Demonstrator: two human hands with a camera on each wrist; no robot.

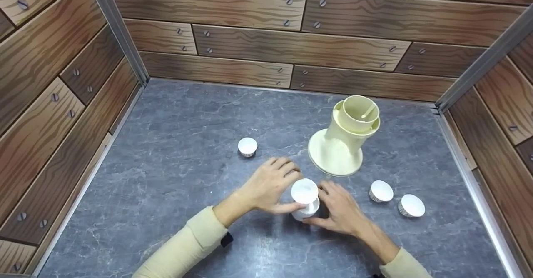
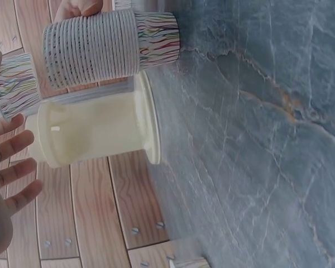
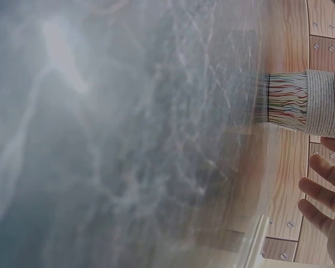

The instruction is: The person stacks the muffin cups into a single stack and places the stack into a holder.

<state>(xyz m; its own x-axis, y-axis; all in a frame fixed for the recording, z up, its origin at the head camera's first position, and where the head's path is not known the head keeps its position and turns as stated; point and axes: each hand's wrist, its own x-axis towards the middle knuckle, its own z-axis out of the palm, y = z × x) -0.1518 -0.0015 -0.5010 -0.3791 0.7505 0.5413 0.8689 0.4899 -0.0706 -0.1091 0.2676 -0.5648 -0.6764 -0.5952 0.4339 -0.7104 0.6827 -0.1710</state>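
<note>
Your left hand [image 1: 270, 186] pinches a single paper cup [image 1: 304, 191] between thumb and finger, the gap only as wide as the cup, its other fingers spread. Just beneath that grip is the stack of nested cups [image 2: 92, 50], upright; your right hand [image 1: 339, 207] holds it between thumb and fingers, opened to the stack's width. Beyond both grips stands a cream-coloured holder [image 1: 339, 151]. One loose cup [image 1: 247, 146] sits past your left hand; two more cups [image 1: 381, 191] sit right of your right hand.
</note>
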